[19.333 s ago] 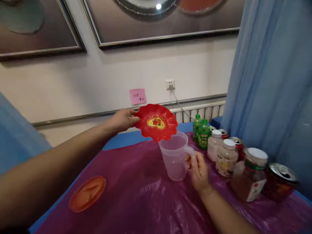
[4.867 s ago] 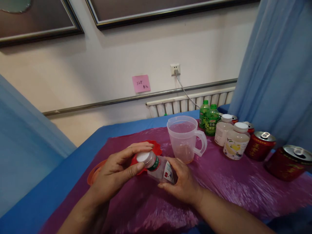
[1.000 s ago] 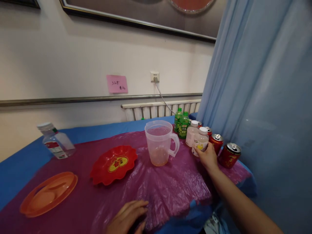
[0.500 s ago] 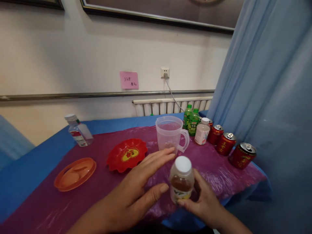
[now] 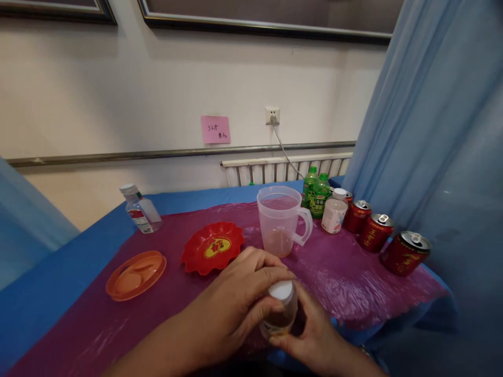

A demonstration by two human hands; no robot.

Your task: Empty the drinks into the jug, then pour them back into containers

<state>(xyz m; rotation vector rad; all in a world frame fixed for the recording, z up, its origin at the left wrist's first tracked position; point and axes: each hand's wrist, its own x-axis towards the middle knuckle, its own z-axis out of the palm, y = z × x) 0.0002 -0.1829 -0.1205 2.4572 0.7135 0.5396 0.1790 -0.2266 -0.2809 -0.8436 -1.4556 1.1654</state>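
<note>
A small clear bottle [image 5: 280,314] with brown liquid and a white cap [image 5: 281,289] is upright near the table's front edge. My right hand [image 5: 314,330] grips its body from the right. From the left, my left hand [image 5: 239,298] has its fingers and thumb closed about the cap, whose top still shows. Just beyond my hands stands a translucent measuring jug [image 5: 275,225], its handle to the right. A red scalloped plate [image 5: 196,256] with a yellow print lies left of the jug, and an orange oval dish [image 5: 135,275] lies farther left.
Green bottles [image 5: 319,201], a white-capped pink-labelled bottle [image 5: 334,214] and several red cans [image 5: 375,235] line the right side. A clear bottle [image 5: 140,212] leans at the back left. Purple plastic sheeting [image 5: 334,277] covers the blue table cloth. A blue curtain [image 5: 444,146] hangs at right.
My left hand has moved from beside the bottle onto its cap and closed. The bottle has come lower and slightly left, in my right hand. The view has shifted a little left.
</note>
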